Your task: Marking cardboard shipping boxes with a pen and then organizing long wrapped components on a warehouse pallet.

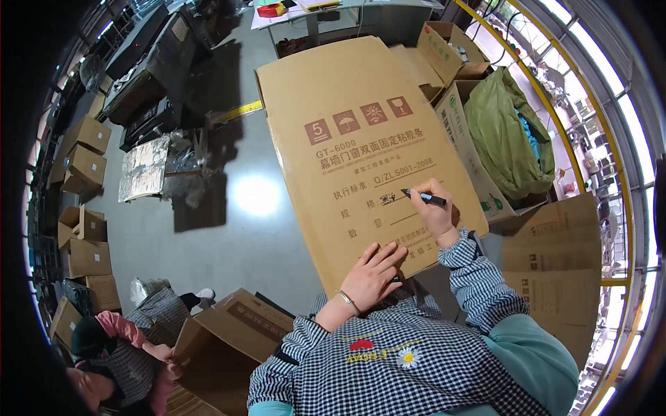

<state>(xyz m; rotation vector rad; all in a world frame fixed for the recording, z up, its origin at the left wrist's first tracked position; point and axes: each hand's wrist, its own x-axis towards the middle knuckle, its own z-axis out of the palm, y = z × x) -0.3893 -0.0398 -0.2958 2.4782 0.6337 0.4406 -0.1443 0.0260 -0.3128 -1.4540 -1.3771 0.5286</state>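
A large flat brown cardboard carton (354, 76) lies in front of me, printed with dark symbols and lines of text. My right hand (433, 211) is closed around a black marker pen (433, 199). The pen's tip is at the carton's surface, at the end of some black handwritten strokes (390, 200) on a ruled line. Near the carton's close edge my left hand (371, 276) lies flat with its fingers spread. A small dark object (396, 279) shows at the edge of that hand; I cannot make out what it is or whether the hand holds it.
At lower left another person (135, 347) handles an open cardboard box (243, 322). A green sack (510, 132) sits in a box to the right, with flattened cardboard (555, 263) below. Brown boxes (87, 170) line the far left. A table (333, 15) stands beyond the carton.
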